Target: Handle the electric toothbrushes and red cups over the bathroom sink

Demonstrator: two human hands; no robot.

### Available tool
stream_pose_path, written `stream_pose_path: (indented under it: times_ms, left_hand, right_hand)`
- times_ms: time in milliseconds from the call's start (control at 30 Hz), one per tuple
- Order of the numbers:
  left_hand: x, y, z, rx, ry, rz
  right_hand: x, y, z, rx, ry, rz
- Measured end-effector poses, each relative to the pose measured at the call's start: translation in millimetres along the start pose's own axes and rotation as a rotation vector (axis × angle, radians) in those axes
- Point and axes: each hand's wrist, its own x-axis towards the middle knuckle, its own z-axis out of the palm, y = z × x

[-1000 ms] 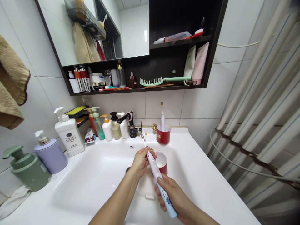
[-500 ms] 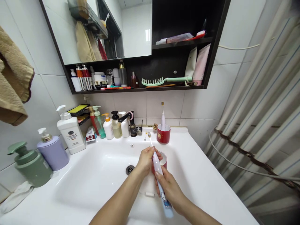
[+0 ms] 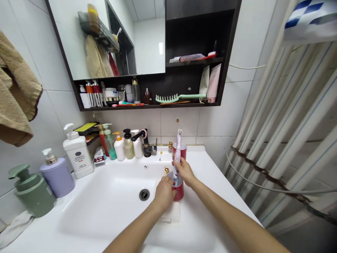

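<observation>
My right hand (image 3: pixel 185 171) is closed round a pink and white electric toothbrush (image 3: pixel 178 149), which stands upright with its lower end in a red cup (image 3: pixel 179 192). My left hand (image 3: pixel 164 192) grips that red cup from the left side, on the white basin's right rim. A second red cup (image 3: pixel 182 151) stands just behind, near the wall.
A black tap (image 3: pixel 144 140) and several pump bottles (image 3: pixel 123 146) line the back of the basin (image 3: pixel 110 200). A white bottle (image 3: pixel 77 153), a purple dispenser (image 3: pixel 56 174) and a green one (image 3: pixel 31 191) stand at the left. A dark shelf (image 3: pixel 147 102) hangs above; a striped curtain (image 3: pixel 295 116) hangs at right.
The toothbrush went from slanting across both hands to standing upright in the red cup. My right hand moved up and forward with it; my left hand shifted from the brush to the cup.
</observation>
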Motion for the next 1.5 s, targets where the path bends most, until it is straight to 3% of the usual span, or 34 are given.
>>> stream_pose_path:
  times_ms: [300,467,633,767,967,1167,1267,1367,1500]
  left_hand:
    - [-1.2,-1.0,-1.3,0.073,-0.104,0.058]
    - [6.4,18.0,-6.7,0.057,-0.099,0.176]
    - [48.2,51.2,-3.7,-0.003,-0.036,0.365]
    - [93.4,68.9,10.0,-0.002,-0.032,0.422]
    - [141.1,71.4,33.0,-0.013,-0.031,0.389]
    - [165.7,67.8,42.6,-0.077,-0.046,0.348]
    - [166.1,68.6,43.9,-0.126,-0.03,0.332]
    - [156.9,66.4,39.6,-0.217,0.081,0.323]
    - [134.7,54.6,21.5,-0.423,0.26,0.055]
  right_hand:
    - [-11.4,27.4,-2.4,-0.253,-0.117,-0.013]
    - [-12.0,16.5,-28.5,-0.307,-0.102,-0.015]
    - [9.8,-7.1,-76.7,-0.349,-0.051,-0.022]
    - [40.4,-11.0,-107.0,-0.399,-0.005,0.005]
    - [82.0,-0.2,-127.3,-0.446,-0.011,0.061]
    - [108.5,9.5,-132.9,-0.431,-0.039,0.1]
    - [112.4,10.3,-134.1,-0.422,-0.019,0.093]
    - [107.3,3.9,-136.4,-0.41,0.083,0.052]
    - [83.1,-11.0,-128.6,-0.373,0.315,-0.047]
